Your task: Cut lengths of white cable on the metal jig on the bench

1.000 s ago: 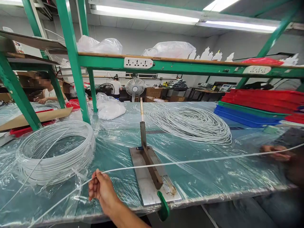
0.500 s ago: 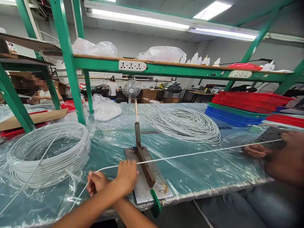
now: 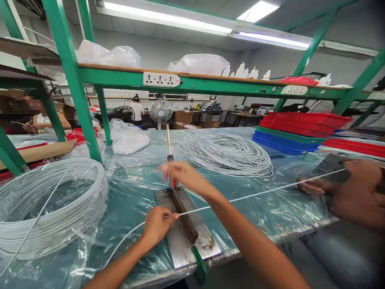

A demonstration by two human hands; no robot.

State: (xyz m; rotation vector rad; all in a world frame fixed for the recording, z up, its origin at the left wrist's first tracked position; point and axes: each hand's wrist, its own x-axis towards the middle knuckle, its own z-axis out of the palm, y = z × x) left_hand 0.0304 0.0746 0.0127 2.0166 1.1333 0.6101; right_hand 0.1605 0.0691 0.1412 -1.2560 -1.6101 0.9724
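Note:
My left hand [image 3: 159,222] is closed on a white cable [image 3: 258,194] just left of the cutter's metal bar. The cable runs on across the bar to a co-worker's hands [image 3: 339,186] at the right. My right hand [image 3: 180,172] is raised at the upright lever [image 3: 169,140], its fingers apart and slightly blurred, with nothing held in them; whether it touches the lever is unclear. Under the bar lies a metal base plate [image 3: 177,253], with a green clamp [image 3: 198,265] at its front end.
A wrapped cable coil [image 3: 54,241] sits at the left, and a loose coil [image 3: 225,154] lies behind the cutter. Red trays [image 3: 303,124] and blue trays [image 3: 279,142] are stacked at the right. Green posts [image 3: 75,92] hold a shelf above the table.
My right hand has let go of the cable and risen to the lever. My arms are no longer crossed. My left hand has moved along the cable, close to the bar. The view has shifted slightly.

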